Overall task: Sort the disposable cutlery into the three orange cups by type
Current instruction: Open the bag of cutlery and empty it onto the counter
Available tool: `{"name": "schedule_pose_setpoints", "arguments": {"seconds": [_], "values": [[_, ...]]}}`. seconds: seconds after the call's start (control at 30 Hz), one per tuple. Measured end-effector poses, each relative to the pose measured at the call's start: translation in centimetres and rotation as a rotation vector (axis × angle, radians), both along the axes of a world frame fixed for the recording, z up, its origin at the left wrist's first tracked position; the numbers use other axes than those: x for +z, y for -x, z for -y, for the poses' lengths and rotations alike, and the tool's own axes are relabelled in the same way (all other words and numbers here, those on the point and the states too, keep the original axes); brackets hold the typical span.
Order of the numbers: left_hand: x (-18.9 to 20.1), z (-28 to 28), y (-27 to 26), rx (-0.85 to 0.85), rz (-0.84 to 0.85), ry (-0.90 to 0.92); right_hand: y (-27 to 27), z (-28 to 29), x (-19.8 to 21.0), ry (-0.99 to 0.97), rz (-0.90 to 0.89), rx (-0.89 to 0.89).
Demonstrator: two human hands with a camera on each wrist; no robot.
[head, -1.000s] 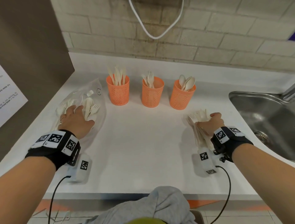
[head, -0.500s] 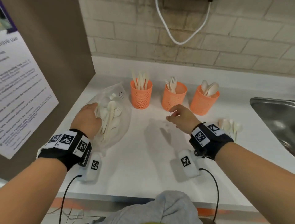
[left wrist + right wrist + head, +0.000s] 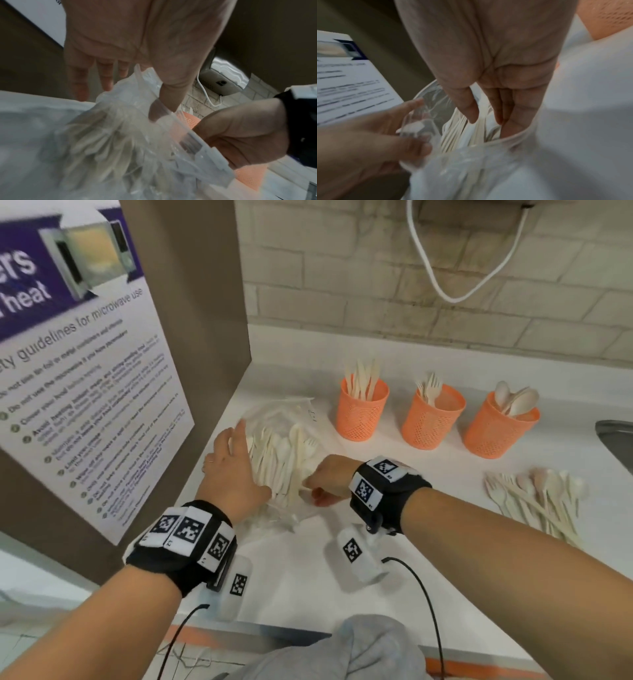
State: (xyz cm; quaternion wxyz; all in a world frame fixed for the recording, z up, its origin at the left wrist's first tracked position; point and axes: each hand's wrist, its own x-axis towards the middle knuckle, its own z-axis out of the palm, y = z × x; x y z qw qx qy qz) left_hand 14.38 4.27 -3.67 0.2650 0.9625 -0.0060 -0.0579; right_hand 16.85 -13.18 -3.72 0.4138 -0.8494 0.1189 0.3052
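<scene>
— Reaching into the clear plastic bag (image 3: pixel 274 440) with the right hand (image 3: pixel 329 477), is that it?

— Yes. The right wrist view shows its fingers (image 3: pixel 510 108) held straight and pressed together, slipped through the bag's open mouth among the pale cutlery handles (image 3: pixel 453 135). Whether they have closed on a piece, I cannot tell.

— And the left hand (image 3: pixel 229 470)?

— It lies on the left side of the bag. Its thumb (image 3: pixel 164 102) pinches the plastic near the opening, and the other fingers (image 3: pixel 104 75) are spread along the far side of the bag.

— Where does the bag sit?

— On the white counter (image 3: pixel 308 559), at the left, near the brown side panel (image 3: pixel 191 302) with the microwave poster (image 3: pixel 85 371).

— The cups?

— Three orange mesh cups stand in a row at the far side of the counter, apart from one another. The left cup (image 3: pixel 361 416) holds knives, the middle cup (image 3: pixel 432 422) forks, the right cup (image 3: pixel 496 429) spoons.

— Anything else loose?

— A mixed pile of cutlery (image 3: pixel 537 501) lies on the counter at the right, nearer than the right cup and well apart from the bag. The edge of a metal sink (image 3: pixel 616 436) shows at the far right, and a white cable (image 3: pixel 455 285) hangs in a loop on the brick wall.
</scene>
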Motion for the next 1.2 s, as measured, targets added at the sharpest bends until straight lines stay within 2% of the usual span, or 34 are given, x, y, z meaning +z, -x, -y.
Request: {"name": "schedule_pose_setpoints", "arguments": {"seconds": [0.07,0.17,0.27,0.33,0.53,0.7,1.07,1.2], "values": [[-0.6,-0.4,-0.2,-0.022,-0.062,0.068,-0.3,-0.2,-0.1,-0.074,-0.052,-0.095],[-0.9,-1.0,-0.6,-0.033,-0.181,0.183,-0.9,-0.8,-0.1,-0.351,-0.082,-0.344],[-1.2,-1.7,-0.9,-0.02,-0.195,0.231,-1.2,-1.9,0.3,-0.534,-0.127,-0.509],[-1.5,-2.2,-1.1,-0.027,-0.195,0.255,-1.7,-2.9,-0.1,-0.49,-0.087,-0.501],[-2.1,-2.7,-1.0,-0.07,-0.183,0.259,-2.2,-4.9,-0.3,-0.201,0.036,-0.328],[-2.5,-2.8,-1.3,-0.073,-0.162,0.273,-2.3,-6.9,1.3,0.13,0.062,-0.201],[-3.0,-3.4,-1.7,-0.085,-0.165,0.319,-2.9,-8.5,1.0,0.141,0.075,-0.182],[-3.2,-3.4,-1.7,-0.069,-0.182,0.336,-2.7,-8.5,1.3,0.139,0.022,-0.2]]}}
